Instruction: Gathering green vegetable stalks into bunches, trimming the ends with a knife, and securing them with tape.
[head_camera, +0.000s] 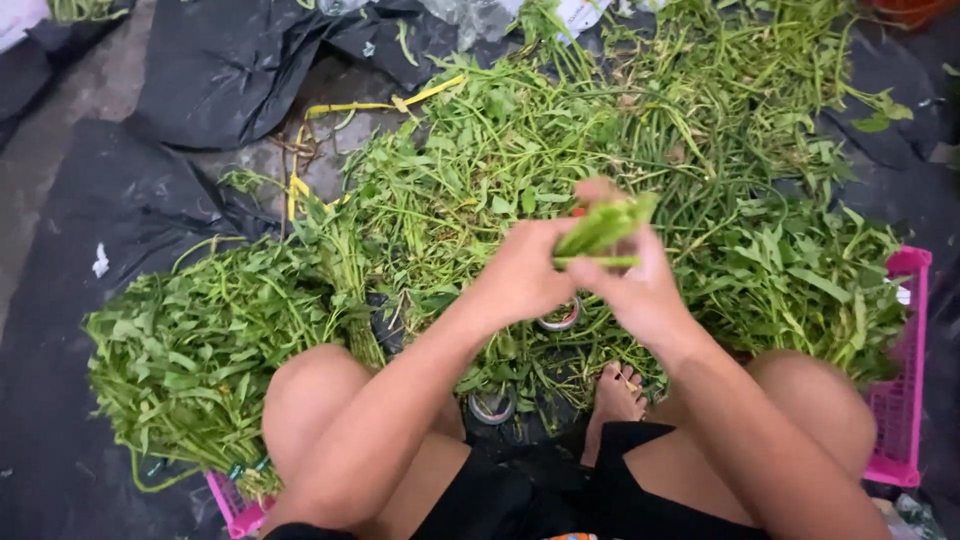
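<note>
Fingers: both hands clenched round a small bunch of green stalks (605, 232), centre frame.
Left hand (520, 272): knuckles up, gripping the stems' left end.
Right hand (640, 290): thumb over the bunch.
Around: loose greens heap (560, 130) behind; bundled greens (190, 350) lower left; pink basket (900, 400) right edge; black plastic sheet (110, 200) beneath.

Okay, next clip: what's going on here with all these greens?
A person sits low over black plastic sheeting spread on the ground. Both hands are raised together: the left hand and the right hand grip a small bundle of green stems between them. A big loose pile of leafy greens lies ahead, a gathered bunch sits by the left knee, and a pink basket stands at the right. Two tape rolls lie near the foot.
</note>
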